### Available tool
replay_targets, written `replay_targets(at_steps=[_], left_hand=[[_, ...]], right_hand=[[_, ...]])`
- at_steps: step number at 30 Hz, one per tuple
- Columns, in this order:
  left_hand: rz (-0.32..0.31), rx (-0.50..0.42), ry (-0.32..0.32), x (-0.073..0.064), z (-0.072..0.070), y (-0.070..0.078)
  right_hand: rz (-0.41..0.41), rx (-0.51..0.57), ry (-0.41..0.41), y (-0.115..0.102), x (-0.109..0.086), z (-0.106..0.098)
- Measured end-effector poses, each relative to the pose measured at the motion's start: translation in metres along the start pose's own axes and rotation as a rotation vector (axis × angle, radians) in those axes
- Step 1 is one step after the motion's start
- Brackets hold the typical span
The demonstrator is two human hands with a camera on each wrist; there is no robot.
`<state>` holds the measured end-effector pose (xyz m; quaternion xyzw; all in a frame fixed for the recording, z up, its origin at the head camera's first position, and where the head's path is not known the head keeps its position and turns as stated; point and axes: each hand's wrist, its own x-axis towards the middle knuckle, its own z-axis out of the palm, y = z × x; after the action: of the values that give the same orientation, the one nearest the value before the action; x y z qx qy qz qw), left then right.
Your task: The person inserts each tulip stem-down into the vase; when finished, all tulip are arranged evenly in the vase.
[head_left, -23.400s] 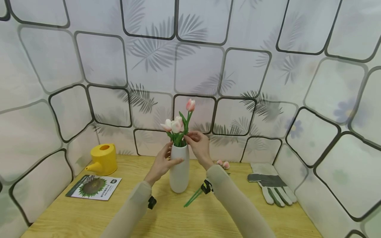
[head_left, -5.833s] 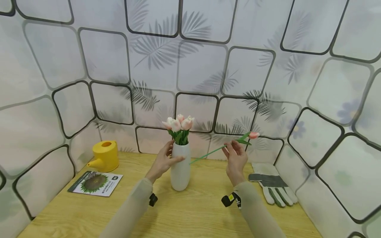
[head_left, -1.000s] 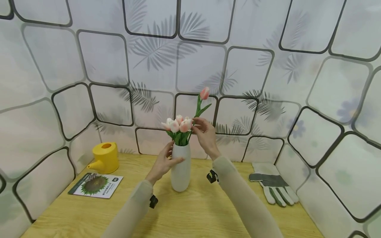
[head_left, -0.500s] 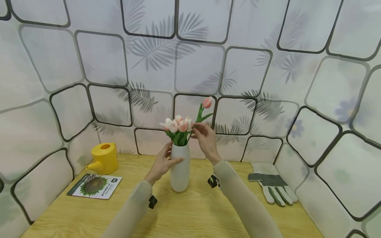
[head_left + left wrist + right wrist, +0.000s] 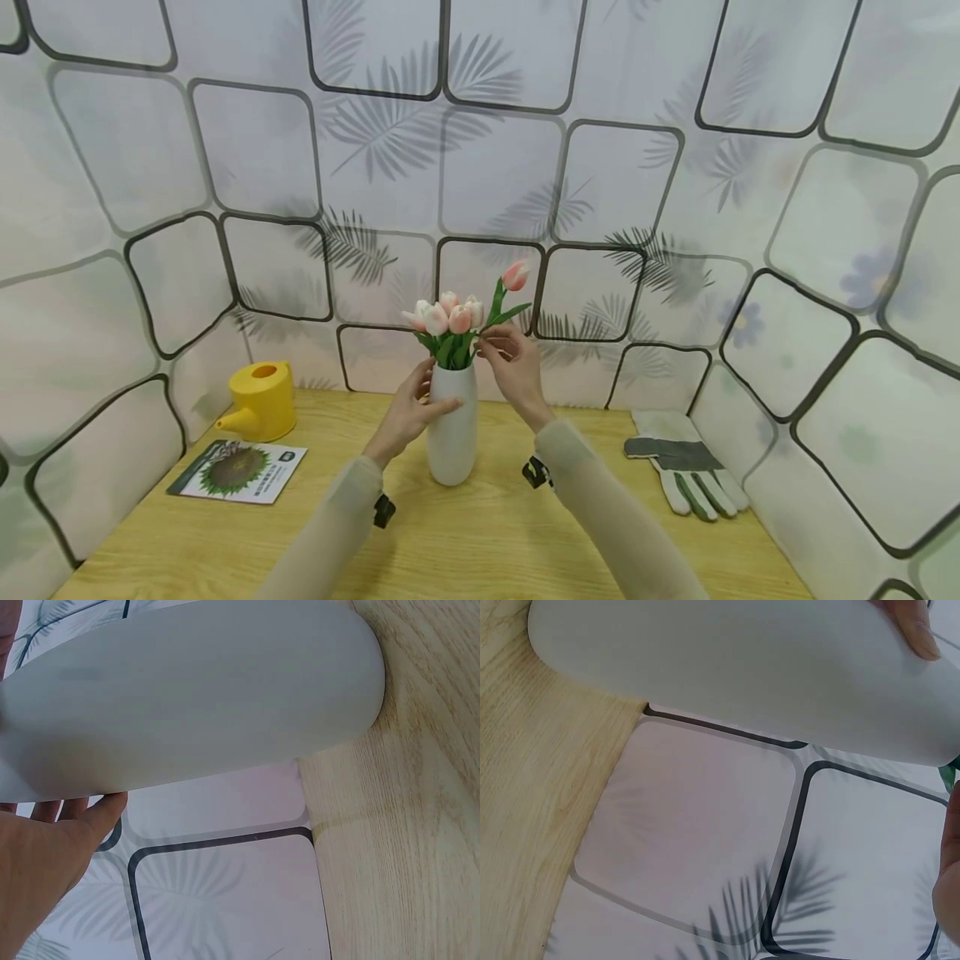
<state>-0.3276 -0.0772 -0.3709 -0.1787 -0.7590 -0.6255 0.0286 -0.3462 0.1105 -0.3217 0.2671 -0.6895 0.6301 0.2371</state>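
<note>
A tall white vase (image 5: 453, 433) stands upright on the table, holding several pink-and-white tulips (image 5: 448, 317) with green leaves. My left hand (image 5: 407, 412) grips the vase near its upper part, thumb across the front and fingers round the left side. In the left wrist view the vase (image 5: 195, 697) fills the top, with fingers curled against its side. My right hand (image 5: 516, 367) pinches the stem of another pink tulip (image 5: 515, 276) just right of the vase mouth. That bloom leans right and stands higher than the bunch. The lower end of its stem is hidden.
On the left of the wooden table (image 5: 450, 550) stand a yellow watering can (image 5: 262, 404) and, before it, a sunflower-printed packet (image 5: 238, 472). Grey-and-white work gloves (image 5: 684, 467) lie at the right. Patterned sheeting (image 5: 495, 183) walls the back and both sides.
Over the last second my right hand has moved down with the tulip towards the vase mouth, and its bloom has sunk. The left hand keeps its hold. Earlier, that tulip was held out to the right.
</note>
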Motion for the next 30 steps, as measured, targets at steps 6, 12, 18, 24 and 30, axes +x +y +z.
replay_targets(at_steps=[6,12,18,24,30], left_hand=[[0.006,0.001,0.004,0.000,0.000,0.000],[0.019,-0.010,-0.002,0.002,0.000,-0.001],[0.021,-0.012,-0.004,0.003,0.000,-0.002],[0.018,-0.010,-0.006,0.002,-0.001,-0.001],[0.019,-0.003,-0.005,0.001,0.000,-0.002]], right_hand=[[-0.001,-0.085,0.032,-0.004,-0.008,0.003],[0.038,-0.093,0.023,0.000,-0.011,0.004],[0.076,-0.079,0.014,0.002,-0.011,0.005],[0.143,-0.089,0.000,0.002,-0.010,0.006],[0.157,-0.084,-0.010,0.020,-0.010,0.006]])
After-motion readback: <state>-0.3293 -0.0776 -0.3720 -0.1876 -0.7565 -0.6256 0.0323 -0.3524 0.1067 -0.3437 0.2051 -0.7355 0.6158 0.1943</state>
